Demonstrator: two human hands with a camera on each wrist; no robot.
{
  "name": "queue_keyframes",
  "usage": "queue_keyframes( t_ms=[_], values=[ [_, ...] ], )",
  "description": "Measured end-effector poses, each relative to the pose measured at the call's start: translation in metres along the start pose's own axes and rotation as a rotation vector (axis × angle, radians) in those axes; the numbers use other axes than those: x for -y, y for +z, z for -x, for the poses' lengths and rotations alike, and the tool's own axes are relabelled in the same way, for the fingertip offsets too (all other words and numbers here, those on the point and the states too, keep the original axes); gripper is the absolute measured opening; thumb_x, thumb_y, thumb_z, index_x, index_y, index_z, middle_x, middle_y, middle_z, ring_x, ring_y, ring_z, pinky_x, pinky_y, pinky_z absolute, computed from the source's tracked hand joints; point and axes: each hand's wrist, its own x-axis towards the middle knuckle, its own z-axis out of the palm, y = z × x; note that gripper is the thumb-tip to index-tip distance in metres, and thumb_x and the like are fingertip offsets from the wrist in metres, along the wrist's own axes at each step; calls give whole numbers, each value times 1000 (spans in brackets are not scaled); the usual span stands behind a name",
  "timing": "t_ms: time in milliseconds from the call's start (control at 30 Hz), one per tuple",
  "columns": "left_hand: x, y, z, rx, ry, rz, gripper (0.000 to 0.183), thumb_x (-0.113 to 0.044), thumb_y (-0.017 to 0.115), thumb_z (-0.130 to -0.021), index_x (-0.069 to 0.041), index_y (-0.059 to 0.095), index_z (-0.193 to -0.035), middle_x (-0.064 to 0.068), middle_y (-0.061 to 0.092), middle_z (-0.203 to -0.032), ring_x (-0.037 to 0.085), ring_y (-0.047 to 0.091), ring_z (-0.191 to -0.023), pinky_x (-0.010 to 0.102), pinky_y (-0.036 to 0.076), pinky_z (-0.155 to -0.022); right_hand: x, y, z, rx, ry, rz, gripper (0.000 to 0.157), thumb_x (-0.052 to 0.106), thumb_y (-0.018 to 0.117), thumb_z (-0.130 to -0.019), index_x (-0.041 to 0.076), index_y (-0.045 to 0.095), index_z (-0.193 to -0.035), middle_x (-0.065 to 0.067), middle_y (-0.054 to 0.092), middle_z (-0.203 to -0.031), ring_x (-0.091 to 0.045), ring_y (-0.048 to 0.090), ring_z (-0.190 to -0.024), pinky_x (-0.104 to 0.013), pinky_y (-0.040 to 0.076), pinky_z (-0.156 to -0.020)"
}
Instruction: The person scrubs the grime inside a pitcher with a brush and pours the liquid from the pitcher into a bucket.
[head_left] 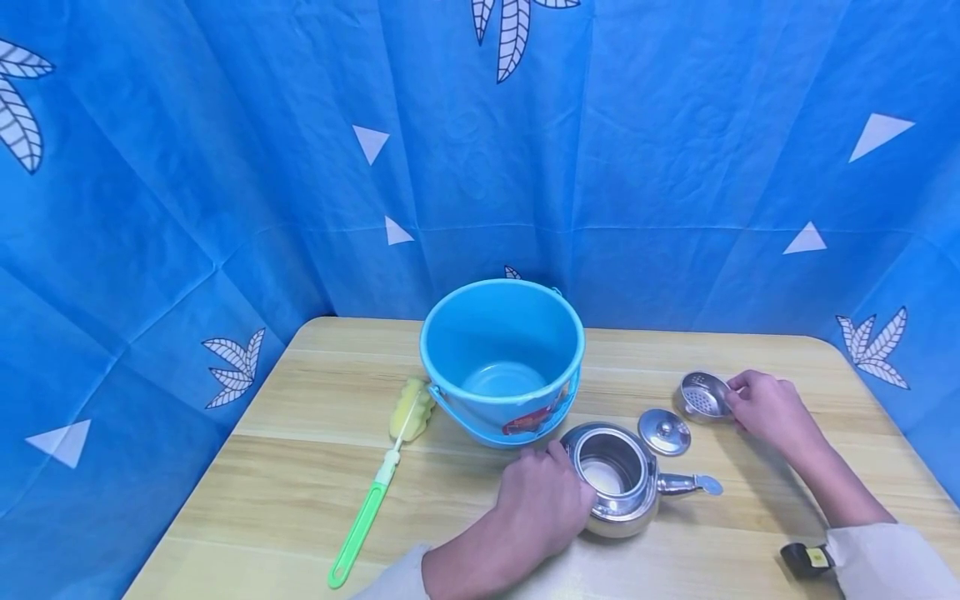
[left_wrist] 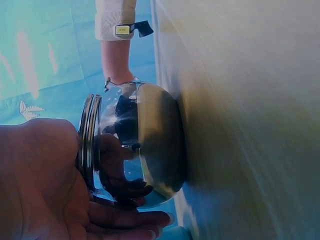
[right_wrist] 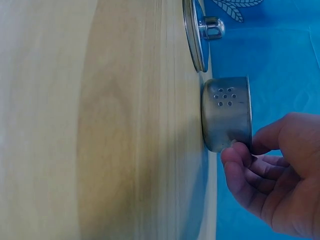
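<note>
steel strainer [head_left: 701, 398] at frame right is pinched by the right grip [head_left: 768, 410]; lower centre, the left grip [head_left: 546, 492] clasps a pot [head_left: 621, 506].

L grip [head_left: 542, 500] knuckles-up, R grip [head_left: 772, 410] farther fwd & pinching, forearms [head_left: 838, 485] well apart.

I saw mostly silver and blue.
My round metal teapot [head_left: 628, 505] and hole-dotted metal strainer [head_left: 703, 395] shone silver; the round plastic bucket [head_left: 486, 413] was sky blue, the long-handled sponge brush [head_left: 386, 472] yellow and green, the cloth backdrop [head_left: 645, 167] blue with white leaves [head_left: 513, 37] and triangles [head_left: 877, 135].
</note>
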Motion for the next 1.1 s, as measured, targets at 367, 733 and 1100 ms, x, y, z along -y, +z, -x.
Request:
queue_keyframes(
  t_ms=[367,733,1100],
  values=[
    [0,-1,0,15,-11,13,31,-31,57,-95,-10,67,-74,8,56,-81,21,47,-57,32,35,-40,1,0,0,32,28,2,37,13,54,-100,-18,60,-119,-15,72,-77,-16,63,-58,-33,45,-55],
    [0,-1,0,8,-3,6,29,-30,58,-95,-12,70,-76,8,57,-81,22,49,-58,32,37,-40,0,0,-1,27,22,16,39,15,53,-101,-17,60,-121,-10,71,-72,-15,61,-57,-32,43,-56],
    [1,-3,0,31,-7,24,31,-31,57,-96,-9,71,-79,8,58,-83,22,49,-59,33,38,-40,-1,-3,1,-18,-4,66,35,17,58,-99,-14,66,-115,-30,72,-95,-39,67,-80,-50,53,-68]
  ],
)
